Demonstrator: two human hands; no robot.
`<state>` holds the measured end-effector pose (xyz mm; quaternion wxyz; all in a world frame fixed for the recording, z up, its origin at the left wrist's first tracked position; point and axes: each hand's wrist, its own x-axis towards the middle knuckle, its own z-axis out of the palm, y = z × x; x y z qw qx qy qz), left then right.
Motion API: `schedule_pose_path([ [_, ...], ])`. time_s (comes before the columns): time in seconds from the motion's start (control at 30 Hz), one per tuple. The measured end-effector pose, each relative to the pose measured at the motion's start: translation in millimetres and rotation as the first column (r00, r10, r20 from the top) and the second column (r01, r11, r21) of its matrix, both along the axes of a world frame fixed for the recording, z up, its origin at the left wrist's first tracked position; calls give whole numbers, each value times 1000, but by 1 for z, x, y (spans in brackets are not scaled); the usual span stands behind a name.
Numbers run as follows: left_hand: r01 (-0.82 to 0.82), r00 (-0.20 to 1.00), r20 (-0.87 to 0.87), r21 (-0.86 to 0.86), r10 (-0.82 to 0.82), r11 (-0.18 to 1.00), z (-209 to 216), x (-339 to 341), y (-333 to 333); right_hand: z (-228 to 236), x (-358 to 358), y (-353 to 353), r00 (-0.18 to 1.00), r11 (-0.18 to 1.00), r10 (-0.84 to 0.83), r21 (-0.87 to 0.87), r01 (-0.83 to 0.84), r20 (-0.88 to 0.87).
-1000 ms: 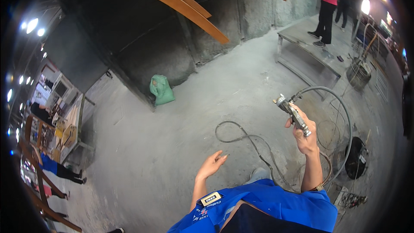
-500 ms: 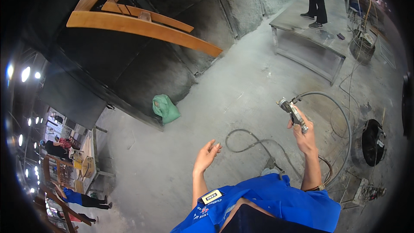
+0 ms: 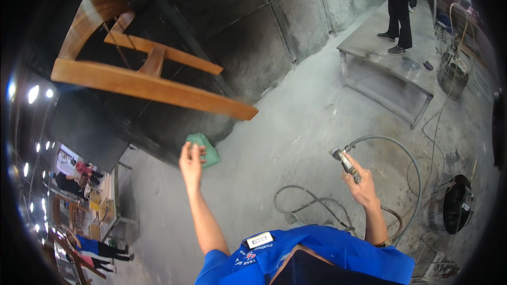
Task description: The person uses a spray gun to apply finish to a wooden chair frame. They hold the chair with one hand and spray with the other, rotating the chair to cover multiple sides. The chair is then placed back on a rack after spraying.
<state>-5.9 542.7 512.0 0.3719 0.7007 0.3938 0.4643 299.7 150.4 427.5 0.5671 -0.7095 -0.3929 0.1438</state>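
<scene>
My right hand (image 3: 361, 186) grips a metal spray gun (image 3: 346, 162) with a grey hose (image 3: 401, 153) that loops down to the dusty floor. My left hand (image 3: 191, 159) is raised with loose, parted fingers and holds nothing. It is below a hanging wooden chair frame (image 3: 148, 87), whose long curved rail ends just above and to the right of it, not touching.
A green sack (image 3: 210, 150) lies at the foot of the dark concrete wall (image 3: 296, 16). A low grey platform (image 3: 385, 74) at the right carries a standing person (image 3: 400, 5). A dark bucket (image 3: 457, 208) and coiled wire sit at the right. Other people work at the far left.
My left hand has risen from waist height up toward the chair frame. The frame has come lower and further into view. My right hand with the spray gun has dropped slightly.
</scene>
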Motion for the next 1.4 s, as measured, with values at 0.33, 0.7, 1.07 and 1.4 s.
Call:
schedule_pose_path([
  [0.33, -153, 828, 556, 347, -72, 925, 133, 49, 237, -1, -6, 41, 995, 948, 31, -314, -61, -97],
  [0.7, 225, 796, 233, 743, -559, 631, 191, 112, 302, 8, -37, 190, 994, 972, -24, -234, -1, -105],
  [1.07, 111, 847, 104, 924, -521, 366, 184, 207, 292, -4, 22, 218, 999, 961, 1, -276, -15, -51],
  [1.4, -75, 996, 86, 904, -6, 421, 190, 262, 266, -16, 161, 162, 933, 920, 212, -262, -291, -291],
])
